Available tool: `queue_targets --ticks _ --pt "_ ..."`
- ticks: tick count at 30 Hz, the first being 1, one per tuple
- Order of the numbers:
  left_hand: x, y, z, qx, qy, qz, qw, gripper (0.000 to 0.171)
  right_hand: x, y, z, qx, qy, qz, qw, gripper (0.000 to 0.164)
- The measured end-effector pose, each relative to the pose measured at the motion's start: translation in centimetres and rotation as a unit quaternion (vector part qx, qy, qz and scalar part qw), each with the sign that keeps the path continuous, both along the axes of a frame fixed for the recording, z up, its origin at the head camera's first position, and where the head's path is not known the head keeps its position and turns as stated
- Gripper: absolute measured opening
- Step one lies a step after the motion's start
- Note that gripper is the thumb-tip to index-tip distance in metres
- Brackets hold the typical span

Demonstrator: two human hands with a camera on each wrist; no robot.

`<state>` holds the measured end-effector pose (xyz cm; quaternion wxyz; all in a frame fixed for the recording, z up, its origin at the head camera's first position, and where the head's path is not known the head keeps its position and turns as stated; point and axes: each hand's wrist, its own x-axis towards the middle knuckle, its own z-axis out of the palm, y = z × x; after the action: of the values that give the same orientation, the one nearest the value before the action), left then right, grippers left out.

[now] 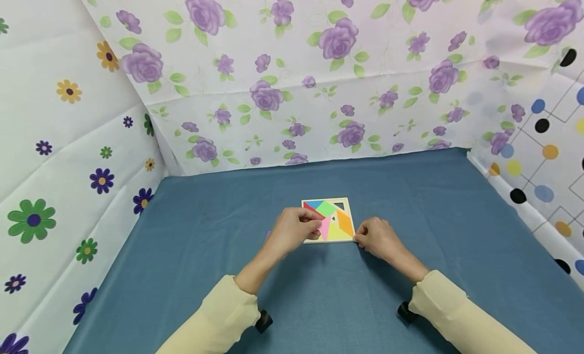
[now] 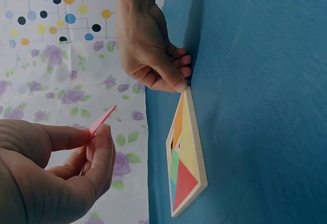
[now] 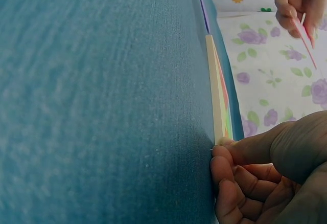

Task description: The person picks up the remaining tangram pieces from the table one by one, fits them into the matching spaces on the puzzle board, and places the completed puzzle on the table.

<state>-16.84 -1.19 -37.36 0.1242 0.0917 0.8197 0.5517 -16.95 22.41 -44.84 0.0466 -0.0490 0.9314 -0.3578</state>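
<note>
A square tangram board (image 1: pixel 326 242) with a pale wooden frame lies flat on the table. Blue, green, red, yellow and orange pieces fill much of it, and dark gaps show near its upper right corner and middle. Above its left part, my left hand (image 1: pixel 294 229) pinches a pink tangram piece (image 2: pixel 102 121) between thumb and fingers, raised clear of the board in the left wrist view. At the near right corner, the thumb and forefinger of my right hand (image 1: pixel 377 237) grip the frame's edge. A purple piece (image 3: pixel 203 9) lies left of the board, mostly hidden by my left hand in the head view.
Blue cloth (image 1: pixel 219 212) covers the table. A white sheet with purple roses (image 1: pixel 274 95) hangs along the back, a flower-print sheet (image 1: pixel 68 191) stands on the left, and a dotted sheet (image 1: pixel 538 166) is on the right.
</note>
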Motion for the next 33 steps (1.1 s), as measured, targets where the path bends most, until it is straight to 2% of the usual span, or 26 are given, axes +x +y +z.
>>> queue_targets --ticks 7,14,33 --pt "-1.5 1.2 -0.3 0.015 -0.027 0.022 0.9993 0.011 0.0 0.0 0.0 0.002 0.006 0.001 1.000 0.012" --pt "-2.7 1.7 -0.7 0.038 -0.032 0.041 0.9979 0.013 0.2 0.2 0.1 0.000 0.018 0.010 1.000 0.015" --pt "-5.1 3.2 -2.0 0.002 -0.055 0.083 0.9950 0.014 0.1 0.2 0.2 -0.003 0.008 0.005 1.000 0.015"
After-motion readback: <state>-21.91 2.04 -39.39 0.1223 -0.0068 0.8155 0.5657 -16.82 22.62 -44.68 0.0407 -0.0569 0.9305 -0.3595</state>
